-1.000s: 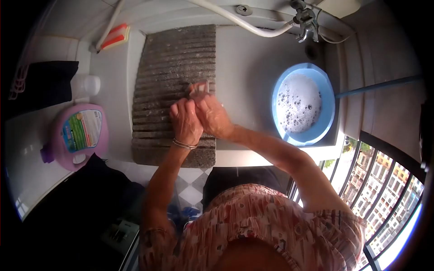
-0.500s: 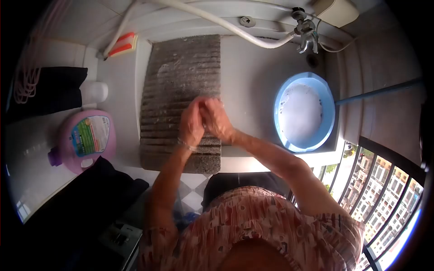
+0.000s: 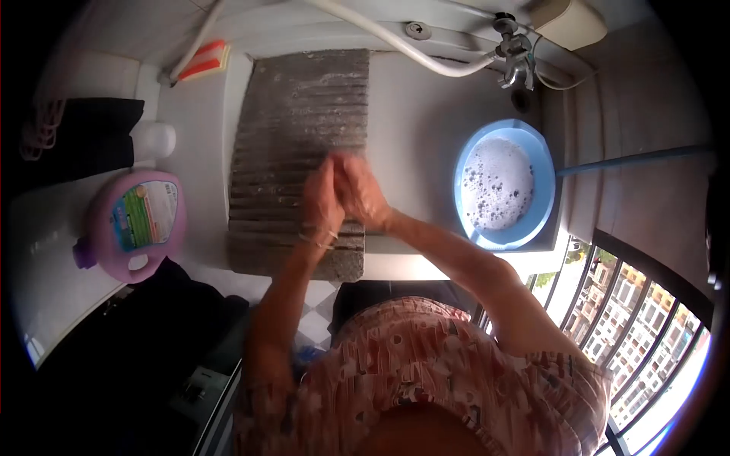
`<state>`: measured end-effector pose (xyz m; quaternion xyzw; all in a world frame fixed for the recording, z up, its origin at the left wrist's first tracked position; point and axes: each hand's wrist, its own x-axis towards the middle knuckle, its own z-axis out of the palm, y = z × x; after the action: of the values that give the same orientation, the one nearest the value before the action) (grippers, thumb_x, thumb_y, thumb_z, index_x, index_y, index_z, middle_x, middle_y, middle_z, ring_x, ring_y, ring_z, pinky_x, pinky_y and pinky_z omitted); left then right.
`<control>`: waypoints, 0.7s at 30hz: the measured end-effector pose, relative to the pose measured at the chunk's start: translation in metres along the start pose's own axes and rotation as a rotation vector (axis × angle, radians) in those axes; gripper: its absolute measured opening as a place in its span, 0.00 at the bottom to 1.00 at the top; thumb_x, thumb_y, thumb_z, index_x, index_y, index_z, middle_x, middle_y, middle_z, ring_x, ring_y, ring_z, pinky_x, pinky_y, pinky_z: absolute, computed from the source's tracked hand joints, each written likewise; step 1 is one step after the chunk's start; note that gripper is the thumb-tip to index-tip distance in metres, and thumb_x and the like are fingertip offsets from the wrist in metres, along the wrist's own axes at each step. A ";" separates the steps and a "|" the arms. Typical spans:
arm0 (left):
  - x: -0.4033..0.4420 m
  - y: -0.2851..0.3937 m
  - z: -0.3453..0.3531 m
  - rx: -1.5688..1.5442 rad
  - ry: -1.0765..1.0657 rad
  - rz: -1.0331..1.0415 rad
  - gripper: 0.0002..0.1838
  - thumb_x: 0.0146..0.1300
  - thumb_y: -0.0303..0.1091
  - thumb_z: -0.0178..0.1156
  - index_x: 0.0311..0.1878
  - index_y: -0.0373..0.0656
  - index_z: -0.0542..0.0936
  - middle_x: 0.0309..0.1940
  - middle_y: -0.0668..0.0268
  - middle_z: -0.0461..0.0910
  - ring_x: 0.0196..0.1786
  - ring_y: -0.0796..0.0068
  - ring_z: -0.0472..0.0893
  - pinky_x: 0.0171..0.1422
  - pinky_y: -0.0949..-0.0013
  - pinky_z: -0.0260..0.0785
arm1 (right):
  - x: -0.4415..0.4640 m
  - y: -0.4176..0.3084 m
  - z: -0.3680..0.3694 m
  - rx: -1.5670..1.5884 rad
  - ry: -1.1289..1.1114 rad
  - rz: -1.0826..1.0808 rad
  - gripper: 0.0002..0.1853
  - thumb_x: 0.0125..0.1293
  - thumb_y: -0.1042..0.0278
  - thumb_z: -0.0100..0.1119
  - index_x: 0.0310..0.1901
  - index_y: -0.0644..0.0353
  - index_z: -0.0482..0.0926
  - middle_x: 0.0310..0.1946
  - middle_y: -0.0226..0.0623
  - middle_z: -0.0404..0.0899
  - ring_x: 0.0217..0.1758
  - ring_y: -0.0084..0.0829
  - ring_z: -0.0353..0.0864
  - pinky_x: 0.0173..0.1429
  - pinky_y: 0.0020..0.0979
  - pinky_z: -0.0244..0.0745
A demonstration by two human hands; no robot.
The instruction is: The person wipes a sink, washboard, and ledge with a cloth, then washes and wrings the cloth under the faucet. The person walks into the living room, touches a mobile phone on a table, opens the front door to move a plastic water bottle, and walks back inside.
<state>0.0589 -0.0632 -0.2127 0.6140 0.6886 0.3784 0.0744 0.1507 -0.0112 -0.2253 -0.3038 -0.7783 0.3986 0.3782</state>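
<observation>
My left hand (image 3: 324,204) and my right hand (image 3: 365,199) are pressed together, palm to palm, above the ridged stone washboard (image 3: 304,99). Their fingers are closed against each other and a little blurred. Whatever lies between the palms, if anything, is hidden. A thin bracelet circles my left wrist. To the right of my hands a light blue basin (image 3: 544,182) holds white suds (image 3: 498,182) with dark gaps among the bubbles.
A metal tap (image 3: 517,64) with a white hose (image 3: 411,57) is at the back right. On the left stand a pink detergent jug (image 3: 163,254), dark cloth (image 3: 99,137) and a red-and-white packet (image 3: 205,59). Window bars (image 3: 646,319) border the right side.
The view has shifted slightly. My hands stay pressed together over the washboard. The foam in the basin has thinned, with more dark gaps showing.
</observation>
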 end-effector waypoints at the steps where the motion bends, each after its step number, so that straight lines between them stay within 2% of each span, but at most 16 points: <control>1: -0.004 -0.003 0.003 -0.206 -0.042 -0.174 0.17 0.56 0.27 0.53 0.50 0.34 0.70 0.38 0.52 0.76 0.40 0.53 0.76 0.44 0.61 0.69 | -0.005 0.004 0.003 -0.059 -0.117 -0.005 0.18 0.56 0.74 0.49 0.50 0.64 0.65 0.38 0.39 0.70 0.38 0.42 0.69 0.44 0.39 0.61; 2: -0.003 -0.010 0.010 -0.414 -0.085 -0.346 0.16 0.57 0.29 0.52 0.49 0.34 0.71 0.38 0.53 0.76 0.40 0.53 0.76 0.46 0.62 0.69 | -0.004 0.017 0.009 -0.120 -0.232 -0.009 0.19 0.56 0.73 0.49 0.51 0.65 0.64 0.35 0.41 0.72 0.38 0.43 0.70 0.44 0.40 0.62; 3: 0.013 -0.012 0.013 -0.371 -0.042 -0.296 0.15 0.58 0.30 0.51 0.48 0.35 0.71 0.38 0.53 0.76 0.40 0.53 0.76 0.46 0.61 0.68 | 0.012 0.032 0.016 -0.227 -0.106 -0.088 0.21 0.57 0.71 0.47 0.53 0.64 0.61 0.29 0.44 0.73 0.35 0.45 0.72 0.42 0.41 0.64; 4: 0.028 -0.015 0.016 -0.326 0.003 -0.247 0.15 0.59 0.32 0.50 0.48 0.35 0.71 0.38 0.53 0.76 0.39 0.52 0.76 0.47 0.61 0.68 | 0.037 0.052 0.025 -0.256 -0.113 -0.010 0.20 0.58 0.69 0.46 0.53 0.64 0.62 0.28 0.47 0.73 0.34 0.45 0.73 0.40 0.41 0.65; 6: 0.063 -0.064 0.051 0.253 0.165 -0.121 0.16 0.59 0.31 0.50 0.49 0.35 0.70 0.38 0.52 0.76 0.39 0.53 0.75 0.45 0.59 0.67 | 0.079 0.068 0.028 -0.268 -0.198 0.275 0.19 0.59 0.68 0.46 0.52 0.63 0.62 0.28 0.45 0.74 0.34 0.44 0.72 0.41 0.39 0.65; 7: 0.075 -0.070 0.054 0.249 0.160 -0.123 0.16 0.59 0.31 0.50 0.49 0.35 0.70 0.38 0.52 0.76 0.39 0.53 0.75 0.45 0.59 0.67 | 0.088 0.073 0.029 -0.270 -0.198 0.281 0.19 0.59 0.68 0.46 0.52 0.63 0.62 0.28 0.45 0.74 0.34 0.44 0.72 0.41 0.39 0.65; 9: 0.066 -0.056 0.046 0.195 0.136 -0.194 0.17 0.58 0.28 0.50 0.51 0.34 0.69 0.40 0.51 0.75 0.42 0.53 0.75 0.46 0.60 0.68 | 0.071 0.063 0.026 -0.323 0.079 0.003 0.17 0.60 0.68 0.46 0.50 0.61 0.63 0.30 0.43 0.74 0.35 0.44 0.72 0.41 0.38 0.64; 10: 0.048 -0.044 0.037 0.193 0.123 -0.209 0.17 0.58 0.28 0.50 0.51 0.34 0.69 0.40 0.51 0.75 0.42 0.53 0.75 0.46 0.60 0.68 | 0.050 0.053 0.023 -0.322 0.065 0.018 0.17 0.60 0.68 0.46 0.50 0.61 0.63 0.30 0.43 0.74 0.35 0.44 0.72 0.41 0.38 0.64; 12: 0.031 -0.024 0.014 -0.059 -0.080 -0.194 0.18 0.56 0.26 0.52 0.52 0.34 0.69 0.41 0.51 0.75 0.43 0.52 0.75 0.45 0.60 0.69 | 0.028 0.039 0.017 -0.151 -0.018 0.071 0.15 0.60 0.69 0.47 0.49 0.59 0.64 0.34 0.40 0.74 0.37 0.42 0.71 0.42 0.37 0.63; 13: 0.013 -0.013 0.009 -0.100 -0.052 -0.257 0.18 0.54 0.24 0.53 0.50 0.34 0.70 0.39 0.50 0.75 0.43 0.54 0.75 0.43 0.61 0.70 | 0.017 0.007 0.004 0.015 0.057 0.077 0.14 0.60 0.72 0.47 0.48 0.58 0.65 0.36 0.38 0.72 0.38 0.40 0.70 0.42 0.38 0.62; 14: 0.005 0.005 0.002 -0.142 0.022 -0.182 0.12 0.59 0.27 0.50 0.45 0.35 0.72 0.37 0.55 0.76 0.40 0.62 0.76 0.43 0.65 0.69 | -0.001 0.004 0.004 -0.037 0.006 0.025 0.15 0.58 0.73 0.49 0.48 0.58 0.66 0.36 0.38 0.71 0.38 0.38 0.69 0.43 0.38 0.61; 16: 0.003 0.004 0.008 -0.583 0.026 -0.463 0.11 0.63 0.33 0.46 0.41 0.37 0.72 0.36 0.60 0.73 0.39 0.69 0.74 0.44 0.68 0.68 | -0.010 -0.005 -0.003 -0.095 -0.168 -0.052 0.17 0.55 0.72 0.52 0.48 0.58 0.65 0.31 0.40 0.72 0.34 0.38 0.72 0.42 0.39 0.63; 17: 0.002 0.004 0.011 -0.787 0.073 -0.608 0.12 0.65 0.37 0.44 0.39 0.38 0.72 0.35 0.63 0.72 0.39 0.73 0.73 0.44 0.69 0.67 | 0.004 0.013 0.007 -0.118 -0.128 -0.107 0.18 0.56 0.71 0.50 0.50 0.58 0.64 0.30 0.41 0.73 0.33 0.39 0.73 0.42 0.39 0.65; 18: 0.014 -0.020 0.022 -1.005 0.097 -0.764 0.11 0.63 0.35 0.47 0.40 0.38 0.71 0.37 0.61 0.72 0.40 0.70 0.73 0.45 0.67 0.67 | 0.021 0.033 0.020 -0.137 -0.093 -0.159 0.19 0.57 0.70 0.49 0.51 0.57 0.63 0.30 0.41 0.74 0.32 0.40 0.74 0.42 0.39 0.66; 20: 0.051 -0.052 0.031 0.192 0.021 -0.148 0.13 0.57 0.30 0.54 0.44 0.37 0.70 0.39 0.55 0.71 0.42 0.60 0.72 0.46 0.61 0.66 | 0.074 0.043 0.026 -0.291 -0.298 0.358 0.18 0.58 0.69 0.46 0.51 0.57 0.61 0.29 0.43 0.76 0.32 0.42 0.76 0.42 0.39 0.68; 21: 0.063 -0.060 0.037 0.201 0.096 -0.157 0.16 0.53 0.29 0.56 0.46 0.36 0.69 0.39 0.53 0.71 0.43 0.56 0.71 0.47 0.59 0.66 | 0.083 0.059 0.034 -0.253 -0.171 0.221 0.18 0.58 0.68 0.46 0.50 0.57 0.61 0.29 0.44 0.77 0.33 0.43 0.76 0.41 0.39 0.67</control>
<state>0.0176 0.0121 -0.2526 0.5437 0.7719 0.3294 0.0087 0.0892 0.0688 -0.2598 -0.3978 -0.8134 0.3608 0.2235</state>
